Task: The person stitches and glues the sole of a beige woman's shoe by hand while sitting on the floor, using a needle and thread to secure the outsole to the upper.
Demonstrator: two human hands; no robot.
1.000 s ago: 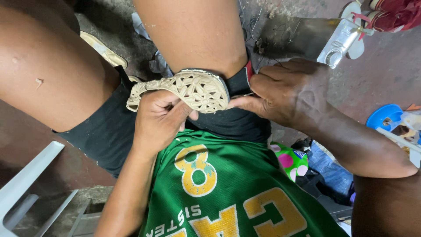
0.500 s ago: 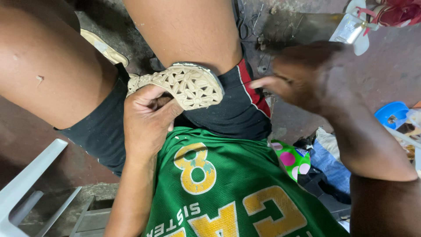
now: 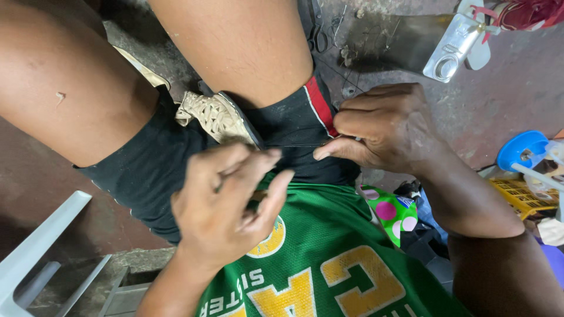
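1. Stained concrete floor [image 3: 517, 100] beyond bare knees.
2. Woven shoe piece [image 3: 214, 116] on lap, long axis running far-left to near-right.
3. Left hand [image 3: 226, 202] half-curled at its near end, grip unclear.
4. Right hand [image 3: 385, 132] pinching taut thread [image 3: 296, 145].

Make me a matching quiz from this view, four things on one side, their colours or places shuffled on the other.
1 woven shoe upper
2 left hand
3 right hand
4 round lid

A blue, far right
B pinching a thin dark thread
C cream, wedged between the thighs
D over the green jersey, fingers curled

Pairs: 1-C, 2-D, 3-B, 4-A
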